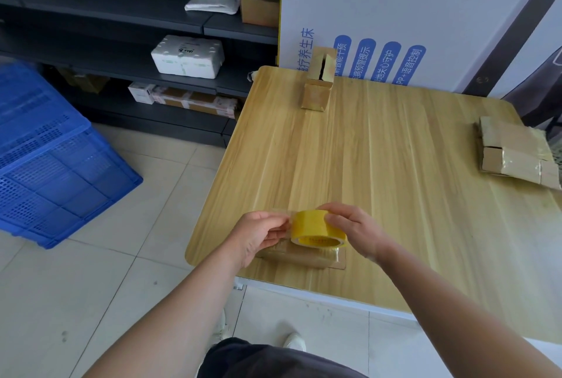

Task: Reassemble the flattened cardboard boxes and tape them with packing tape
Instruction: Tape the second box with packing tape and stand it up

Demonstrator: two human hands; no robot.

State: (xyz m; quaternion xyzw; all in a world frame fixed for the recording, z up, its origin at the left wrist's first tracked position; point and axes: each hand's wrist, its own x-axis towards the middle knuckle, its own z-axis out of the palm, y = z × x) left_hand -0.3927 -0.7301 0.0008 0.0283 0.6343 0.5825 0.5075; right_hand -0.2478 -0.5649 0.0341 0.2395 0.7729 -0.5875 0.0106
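Left hand (261, 233) and right hand (352, 230) meet at lower centre over the smooth wood-grain table (395, 164) and a flattened, tape-glossed cardboard box (292, 256); right fingers (333, 219) curl round the yellow packing tape roll (316, 230), left fingers (279, 221) pinch what seems its clear end.

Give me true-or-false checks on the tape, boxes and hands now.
The right hand holds the tape roll. True.
The tape roll lies on the floor. False: it is held over a box at the table's near edge.
Flattened boxes lie at the table's right side. True.
The blue crate sits on the table. False: the crate stands on the floor.
The left hand hangs away from the roll. False: the left hand pinches the roll's left side.
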